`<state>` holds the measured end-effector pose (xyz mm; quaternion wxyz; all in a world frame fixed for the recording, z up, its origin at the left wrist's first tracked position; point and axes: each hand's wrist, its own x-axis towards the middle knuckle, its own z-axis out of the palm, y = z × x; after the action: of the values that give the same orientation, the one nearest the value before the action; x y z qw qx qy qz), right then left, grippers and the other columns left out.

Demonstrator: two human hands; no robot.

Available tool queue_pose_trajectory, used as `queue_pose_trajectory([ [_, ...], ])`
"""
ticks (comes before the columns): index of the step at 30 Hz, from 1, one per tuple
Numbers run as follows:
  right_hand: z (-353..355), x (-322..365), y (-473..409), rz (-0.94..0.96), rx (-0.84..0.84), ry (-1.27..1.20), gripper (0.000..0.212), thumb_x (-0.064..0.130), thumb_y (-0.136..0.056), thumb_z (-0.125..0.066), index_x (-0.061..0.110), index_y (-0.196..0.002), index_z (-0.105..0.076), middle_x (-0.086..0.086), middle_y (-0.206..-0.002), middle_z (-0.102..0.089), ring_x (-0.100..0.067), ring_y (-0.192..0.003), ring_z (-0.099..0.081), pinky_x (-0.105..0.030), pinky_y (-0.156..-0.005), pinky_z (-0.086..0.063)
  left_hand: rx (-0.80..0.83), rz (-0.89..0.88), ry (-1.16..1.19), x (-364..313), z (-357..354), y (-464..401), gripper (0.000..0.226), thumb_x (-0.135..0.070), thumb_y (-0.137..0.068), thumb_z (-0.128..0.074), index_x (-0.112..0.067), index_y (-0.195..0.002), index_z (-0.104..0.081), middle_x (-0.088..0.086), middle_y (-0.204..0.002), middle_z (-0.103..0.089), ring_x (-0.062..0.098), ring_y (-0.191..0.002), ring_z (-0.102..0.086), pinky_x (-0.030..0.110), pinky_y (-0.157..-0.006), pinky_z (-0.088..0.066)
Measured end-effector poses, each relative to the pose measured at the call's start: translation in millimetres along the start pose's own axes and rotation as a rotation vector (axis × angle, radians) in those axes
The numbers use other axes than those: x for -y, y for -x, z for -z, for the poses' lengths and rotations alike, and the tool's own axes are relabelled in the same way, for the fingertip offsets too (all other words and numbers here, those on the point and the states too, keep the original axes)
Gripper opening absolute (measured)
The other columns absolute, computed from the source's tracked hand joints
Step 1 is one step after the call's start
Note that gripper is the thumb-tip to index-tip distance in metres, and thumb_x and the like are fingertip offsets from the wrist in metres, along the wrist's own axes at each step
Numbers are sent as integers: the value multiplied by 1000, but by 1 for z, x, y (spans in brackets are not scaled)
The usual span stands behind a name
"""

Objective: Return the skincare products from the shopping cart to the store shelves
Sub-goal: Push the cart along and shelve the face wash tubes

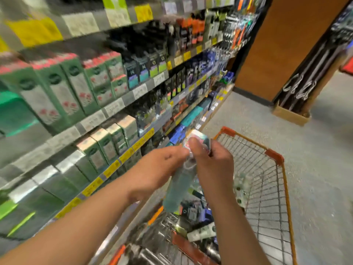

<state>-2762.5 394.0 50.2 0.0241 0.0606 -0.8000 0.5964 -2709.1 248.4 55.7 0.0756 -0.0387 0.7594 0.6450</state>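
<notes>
Both my hands hold one pale teal skincare tube [179, 188] above the shopping cart [275, 155]: left hand [162, 169] pinching its upper part, right hand [212, 161] curled around its cap end. Its long axis runs steeply, cap up; the store shelves [122, 106] lie to my left, nearer my left hand.
</notes>
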Motion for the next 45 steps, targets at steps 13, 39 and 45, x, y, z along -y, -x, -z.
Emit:
queue_pose_trajectory([
  [13, -119, 155, 42, 233, 423, -320, 26, 25, -95, -73, 15, -71, -70, 9, -61, -60, -5, -57, -48, -23, -54, -42, -146, -146, 81, -36, 142, 137, 32, -21, -90, -70, -18, -121, -74, 9, -121, -75, 23, -112, -69, 45, -104, -52],
  [39, -289, 267, 159, 552, 1070, -197, 48, 46, -64, -83, 44, -108, -65, -5, -92, -71, -10, -68, -53, -27, -63, -49, -1068, -373, 4, -73, 292, 330, 32, -21, -82, -76, -23, -114, -75, -4, -107, -79, 17, -106, -74, 47, -102, -54],
  [45, -310, 281, 175, 611, 1024, -164, 46, 46, -57, -82, 45, -100, -65, 7, -79, -71, -7, -62, -53, -29, -60, -50, -1156, -371, -45, -73, 308, 345, 33, -28, -79, -74, -36, -111, -75, -8, -104, -79, 15, -103, -75, 49, -100, -55],
])
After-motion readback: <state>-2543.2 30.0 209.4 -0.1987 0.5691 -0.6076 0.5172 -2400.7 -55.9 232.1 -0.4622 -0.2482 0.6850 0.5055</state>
